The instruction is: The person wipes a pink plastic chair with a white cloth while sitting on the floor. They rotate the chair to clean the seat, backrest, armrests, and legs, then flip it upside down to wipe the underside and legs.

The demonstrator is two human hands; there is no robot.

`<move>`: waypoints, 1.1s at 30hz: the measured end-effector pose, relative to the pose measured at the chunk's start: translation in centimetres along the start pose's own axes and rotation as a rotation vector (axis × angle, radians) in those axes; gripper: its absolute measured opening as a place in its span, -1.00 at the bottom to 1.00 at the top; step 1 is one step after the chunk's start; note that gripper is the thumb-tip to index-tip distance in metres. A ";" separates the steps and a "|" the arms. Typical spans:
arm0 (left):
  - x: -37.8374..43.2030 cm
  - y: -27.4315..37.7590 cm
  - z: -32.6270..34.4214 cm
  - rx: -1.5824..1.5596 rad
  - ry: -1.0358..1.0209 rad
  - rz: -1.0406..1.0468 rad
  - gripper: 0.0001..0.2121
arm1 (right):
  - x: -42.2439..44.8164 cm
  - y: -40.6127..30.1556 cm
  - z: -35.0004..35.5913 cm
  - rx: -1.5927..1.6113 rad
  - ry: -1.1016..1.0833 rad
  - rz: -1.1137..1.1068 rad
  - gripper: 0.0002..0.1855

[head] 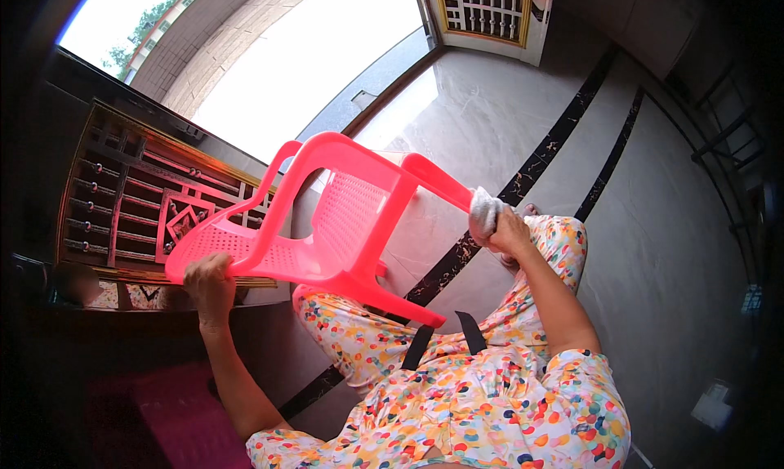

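A pink plastic armchair [352, 224] with a perforated seat and back lies tipped over in front of me, one leg reaching between my knees. My left hand [210, 276] grips the edge of its perforated back at the left. At the end of a chair leg on the right, my right hand [508, 229] holds a bunched grey cloth [485, 214] against the plastic. My fingers partly hide the cloth and the tip of that leg.
Grey marble floor tiles [649, 267] with black patterned strips surround me. An open doorway with a dark sill [392, 95] lies ahead. Ornate metal door grilles stand at the left [153, 205] and top right [487, 6]. A dark magenta object [184, 414] sits at the lower left.
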State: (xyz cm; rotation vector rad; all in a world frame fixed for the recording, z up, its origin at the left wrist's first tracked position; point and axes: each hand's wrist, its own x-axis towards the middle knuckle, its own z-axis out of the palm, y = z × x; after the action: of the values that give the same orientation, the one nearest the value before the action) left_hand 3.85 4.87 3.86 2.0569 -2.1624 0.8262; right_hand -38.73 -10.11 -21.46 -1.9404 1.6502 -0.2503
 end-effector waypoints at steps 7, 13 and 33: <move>2.9 0.8 0.1 0.037 0.024 0.031 -0.90 | 1.5 -1.1 -0.1 0.139 0.190 0.113 -0.52; 4.8 2.9 -0.9 0.040 0.061 0.023 -0.91 | -0.1 -10.7 -3.5 0.527 0.575 -0.332 -0.50; 6.0 5.4 -2.0 0.046 -0.018 -0.034 -0.95 | 6.2 -16.0 -2.7 0.084 0.547 -0.356 -0.56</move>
State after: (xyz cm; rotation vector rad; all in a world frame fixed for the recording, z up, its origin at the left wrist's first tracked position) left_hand -2.56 0.03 6.01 2.1242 -2.1312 0.8654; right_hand -25.19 -15.62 -12.11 -2.2164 1.5513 -1.0506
